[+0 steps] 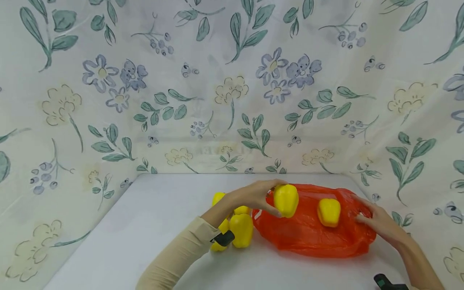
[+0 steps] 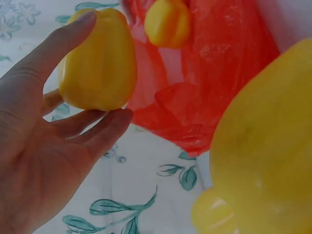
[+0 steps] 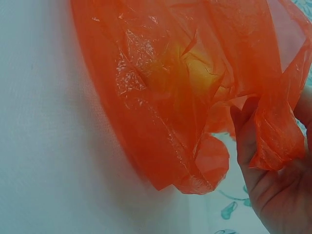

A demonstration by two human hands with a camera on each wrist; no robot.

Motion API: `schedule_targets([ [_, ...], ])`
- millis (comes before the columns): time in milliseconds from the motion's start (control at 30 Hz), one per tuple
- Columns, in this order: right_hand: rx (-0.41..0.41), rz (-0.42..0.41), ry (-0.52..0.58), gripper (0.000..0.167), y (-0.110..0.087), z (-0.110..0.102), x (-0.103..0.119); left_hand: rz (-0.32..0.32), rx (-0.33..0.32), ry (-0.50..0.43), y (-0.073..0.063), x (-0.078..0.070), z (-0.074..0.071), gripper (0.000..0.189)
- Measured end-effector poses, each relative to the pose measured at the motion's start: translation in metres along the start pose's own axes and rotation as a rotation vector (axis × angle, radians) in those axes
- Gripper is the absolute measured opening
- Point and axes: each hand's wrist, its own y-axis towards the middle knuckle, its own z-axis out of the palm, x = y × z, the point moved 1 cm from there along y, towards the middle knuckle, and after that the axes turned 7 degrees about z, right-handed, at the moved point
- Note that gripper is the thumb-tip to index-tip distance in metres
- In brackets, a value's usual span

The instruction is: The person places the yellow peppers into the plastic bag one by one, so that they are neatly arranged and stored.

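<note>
A yellow bell pepper (image 1: 286, 200) is gripped between the thumb and fingers of my left hand (image 1: 258, 197), held over the left side of a red plastic bag (image 1: 301, 233). In the left wrist view, the thumb lies across one end of this pepper (image 2: 100, 61) and the fingertips support the other. My right hand (image 1: 385, 224) holds the bag's right edge, with bunched red film (image 3: 278, 144) between thumb and fingers in the right wrist view. Another yellow pepper (image 1: 329, 212) lies within the bag and shows through its film in the right wrist view.
Several more yellow peppers (image 1: 241, 231) are grouped on the white table (image 1: 119, 241) left of the bag, partly hidden behind my left forearm. A floral-patterned sheet (image 1: 232, 108) hangs behind the table and along both sides.
</note>
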Motion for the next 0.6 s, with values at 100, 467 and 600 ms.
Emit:
schedule_targets([
  [100, 0.003, 0.002, 0.010, 0.080, 0.000, 0.001, 0.000, -0.006, 0.021, 0.004, 0.008, -0.001, 0.004, 0.086],
  [467, 0.016, 0.027, 0.008, 0.082, -0.001, -0.001, 0.000, -0.006, 0.054, 0.002, 0.030, 0.003, 0.019, 0.085],
  [600, 0.014, 0.011, 0.008, 0.081, 0.001, 0.000, 0.001, -0.025, 0.061, -0.016, 0.035, 0.008, 0.025, 0.085],
])
